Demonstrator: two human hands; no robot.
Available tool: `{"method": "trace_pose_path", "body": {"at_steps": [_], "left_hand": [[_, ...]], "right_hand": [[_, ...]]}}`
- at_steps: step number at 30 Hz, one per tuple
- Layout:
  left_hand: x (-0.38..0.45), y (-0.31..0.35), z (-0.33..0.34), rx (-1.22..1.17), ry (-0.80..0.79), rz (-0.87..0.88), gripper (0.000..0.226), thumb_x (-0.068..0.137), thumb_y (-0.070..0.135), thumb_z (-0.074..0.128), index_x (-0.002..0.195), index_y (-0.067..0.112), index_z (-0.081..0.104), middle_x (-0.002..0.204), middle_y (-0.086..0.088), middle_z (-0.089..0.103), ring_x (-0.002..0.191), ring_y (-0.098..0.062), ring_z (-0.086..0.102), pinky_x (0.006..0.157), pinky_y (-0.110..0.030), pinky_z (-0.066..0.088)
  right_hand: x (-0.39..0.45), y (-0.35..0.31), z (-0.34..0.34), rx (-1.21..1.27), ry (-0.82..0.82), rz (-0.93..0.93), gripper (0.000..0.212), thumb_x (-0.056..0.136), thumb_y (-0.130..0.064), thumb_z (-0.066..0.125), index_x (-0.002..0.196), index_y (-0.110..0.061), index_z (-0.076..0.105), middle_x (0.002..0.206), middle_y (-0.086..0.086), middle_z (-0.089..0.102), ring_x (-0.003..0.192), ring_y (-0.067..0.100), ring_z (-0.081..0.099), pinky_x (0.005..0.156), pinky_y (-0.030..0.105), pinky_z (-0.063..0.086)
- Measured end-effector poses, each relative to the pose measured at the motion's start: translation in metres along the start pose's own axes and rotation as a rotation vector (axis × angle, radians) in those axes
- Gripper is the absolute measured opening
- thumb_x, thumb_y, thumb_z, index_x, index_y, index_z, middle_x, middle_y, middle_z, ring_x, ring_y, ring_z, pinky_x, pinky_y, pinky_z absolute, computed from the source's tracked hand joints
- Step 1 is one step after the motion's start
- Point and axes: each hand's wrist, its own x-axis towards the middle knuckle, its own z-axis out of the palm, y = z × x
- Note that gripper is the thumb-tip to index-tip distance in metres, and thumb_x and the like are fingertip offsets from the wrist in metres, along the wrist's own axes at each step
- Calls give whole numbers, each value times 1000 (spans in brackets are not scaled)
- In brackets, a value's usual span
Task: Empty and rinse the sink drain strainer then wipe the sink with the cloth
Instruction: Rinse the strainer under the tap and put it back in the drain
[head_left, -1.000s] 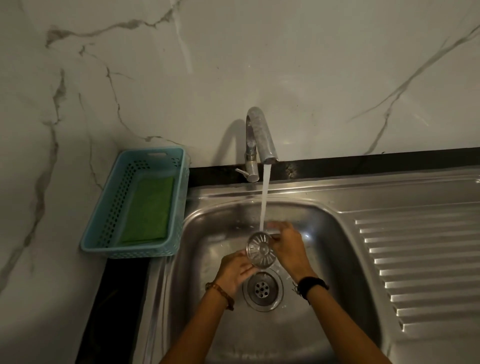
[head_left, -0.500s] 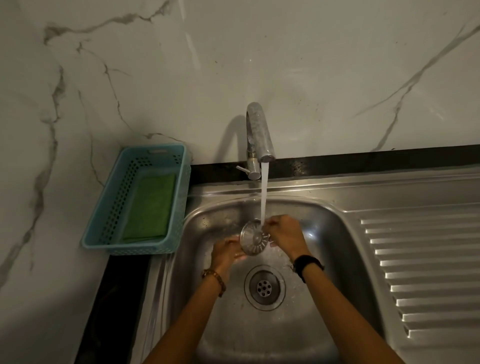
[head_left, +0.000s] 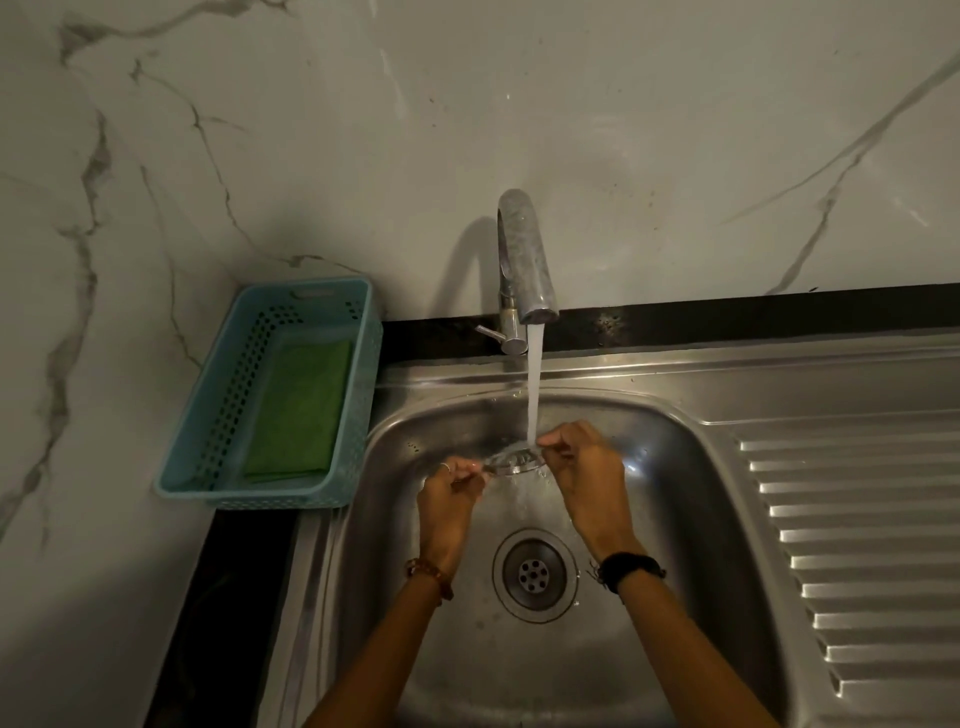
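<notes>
A marbled wall (head_left: 623, 130) is filling the top of the view above a steel sink (head_left: 691, 509), whose ribbed draining board (head_left: 857, 545) is running off the right edge. A black countertop strip (head_left: 727, 317) is bordering the sink's back rim and continuing down its left side. A blue perforated basket (head_left: 363, 364) is sitting in the corner just beside the basin's left rim, with the green cloth (head_left: 298, 410) lying flat inside it. The tap (head_left: 522, 260) is pouring a stream of water (head_left: 534, 384) down toward the back of the basin. Two arms are reaching in from the bottom edge, leaving the basin floor between them open around the drain opening (head_left: 535, 574). The left hand (head_left: 447, 509), fingers curled, is pinching the near-left rim of the drain strainer (head_left: 514, 460); the right hand (head_left: 587, 478) is pinching the far-right rim between thumb and fingertips. The strainer is being held almost level above the basin floor, directly under the stream, behind the drain. A beaded bracelet (head_left: 431, 577) is circling the left wrist, a black band (head_left: 631, 569) the right.
</notes>
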Motion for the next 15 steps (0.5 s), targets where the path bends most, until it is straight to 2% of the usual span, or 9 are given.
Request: {"method": "trace_pose_path", "body": {"at_steps": [3,5,7,10,13,15], "left_hand": [[-1,-8,-2,6,-37,-4,21,86,10,58,71,24,59,72,2,60,72,-17,57,72,-32,49],[-1,-5,-4,17,-90,14,24,87,8,56,74,28,61,76,6,62,77,-13,58,75,-30,49],[3,8,-5,-29,-72,-14,18,88,13,57,79,28,63,82,6,63,84,-15,61,75,-24,49],[21,44,-12,-318,-81,-20,18,90,16,53,103,25,62,108,4,63,101,-9,59,81,-20,47],[44,84,-15,-610,-125,-60,41,93,10,45,134,9,41,136,-6,48,127,-18,45,103,-27,38],[55,105,-10,-761,-198,-58,42,94,5,38,136,6,35,134,-12,46,128,-21,41,107,-30,32]], "right_hand": [[-8,1,2,-45,53,-52,3,87,-9,61,85,-7,60,91,5,59,76,9,53,66,7,39],[-13,8,0,-71,61,-45,4,87,-8,61,84,-7,59,89,6,59,75,11,54,65,8,38],[-16,15,-3,-96,59,-4,4,87,-7,61,83,-7,59,88,4,59,75,11,54,64,7,37],[-15,19,-5,-25,111,100,7,86,-7,61,81,-11,58,82,-3,56,70,5,53,60,7,37],[-17,21,-3,56,151,204,14,85,-7,61,77,-16,55,74,-8,55,68,0,54,56,4,43],[-20,22,0,116,153,278,12,84,-8,63,77,-14,56,74,-7,56,68,-2,54,60,-3,40]]}}
